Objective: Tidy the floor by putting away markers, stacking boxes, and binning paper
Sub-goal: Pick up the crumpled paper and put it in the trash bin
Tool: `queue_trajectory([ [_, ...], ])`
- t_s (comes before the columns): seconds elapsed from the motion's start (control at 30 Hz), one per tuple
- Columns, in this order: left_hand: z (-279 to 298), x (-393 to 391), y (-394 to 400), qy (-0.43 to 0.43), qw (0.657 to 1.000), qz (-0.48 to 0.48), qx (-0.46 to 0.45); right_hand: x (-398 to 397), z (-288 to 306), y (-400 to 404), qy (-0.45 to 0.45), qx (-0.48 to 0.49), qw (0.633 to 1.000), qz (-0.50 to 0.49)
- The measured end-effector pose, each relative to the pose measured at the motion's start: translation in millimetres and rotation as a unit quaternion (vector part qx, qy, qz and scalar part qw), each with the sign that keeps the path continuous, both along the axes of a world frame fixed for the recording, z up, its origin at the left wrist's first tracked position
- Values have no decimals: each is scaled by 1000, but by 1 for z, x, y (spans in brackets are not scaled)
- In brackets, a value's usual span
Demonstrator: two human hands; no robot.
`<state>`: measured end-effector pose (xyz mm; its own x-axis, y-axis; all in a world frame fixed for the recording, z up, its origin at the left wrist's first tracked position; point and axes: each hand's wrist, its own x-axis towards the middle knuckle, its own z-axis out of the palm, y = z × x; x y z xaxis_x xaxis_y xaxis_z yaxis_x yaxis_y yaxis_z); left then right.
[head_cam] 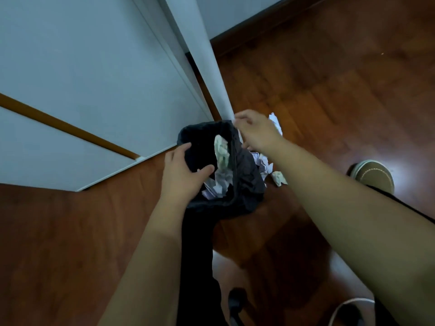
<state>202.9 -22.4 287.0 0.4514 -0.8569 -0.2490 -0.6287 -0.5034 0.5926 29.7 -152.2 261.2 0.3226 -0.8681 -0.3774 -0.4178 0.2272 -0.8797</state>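
Observation:
A bin lined with a black bag (247, 182) stands on the wooden floor beside a white door frame. Crumpled paper (221, 161) lies inside it. My left hand (183, 175) grips the bag's near-left rim, thumb hooked inside the opening. My right hand (256, 130) is at the far-right rim with fingers bent; whether it pinches the bag's edge is unclear. More crumpled paper (264, 164) lies on the floor just right of the bin, with a small wad (279, 178) beside it and a white sheet (275, 122) behind my right hand.
A white wardrobe door (82, 90) with a brown strip fills the left. The white door frame (207, 55) rises behind the bin. A foot in a brown shoe (374, 177) stands at right. A white cable (348, 307) curves at bottom right. Wooden floor (329, 90) spreads to the right.

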Motion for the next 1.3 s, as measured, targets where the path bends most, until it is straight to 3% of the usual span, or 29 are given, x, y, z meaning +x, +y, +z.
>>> queue_trajectory([
  [0.1, -3, -53, -19, 1, 997, -60, -44, -44, -24, -16, 23, 8, 997, -74],
  [0.23, -36, -124, -61, 37, 983, -177, -39, -102, -79, -21, 156, 48, 985, -55],
  [0.4, -116, -157, -109, 55, 965, -205, 156, -150, -155, -4, 281, 95, 954, 46],
  [0.5, -166, -152, -116, -27, 939, -236, 249, -159, -198, 4, 322, 113, 931, 128],
  [0.6, -209, -150, -110, -226, 846, -373, 305, -151, -236, 5, 321, 91, 926, 179],
  [0.67, -233, -154, -110, -256, 817, -393, 336, -140, -258, 3, 320, 75, 916, 230],
  [0.8, -276, -161, -100, -216, 831, -334, 390, -111, -289, 5, 326, 55, 911, 246],
  [0.97, -299, -130, -84, -239, 847, -348, 324, -107, -302, 14, 407, -41, 877, 251],
  [1.07, -301, -109, -89, -233, 797, -457, 318, -130, -299, 12, 402, -22, 884, 237],
  [1.13, -296, -102, -93, -247, 786, -484, 293, -149, -292, 6, 405, -35, 886, 221],
  [1.23, -280, -111, -107, -267, 811, -447, 267, -171, -283, -4, 410, -29, 892, 188],
  [1.3, -270, -112, -122, -279, 849, -382, 234, -177, -277, -8, 389, -11, 909, 151],
])
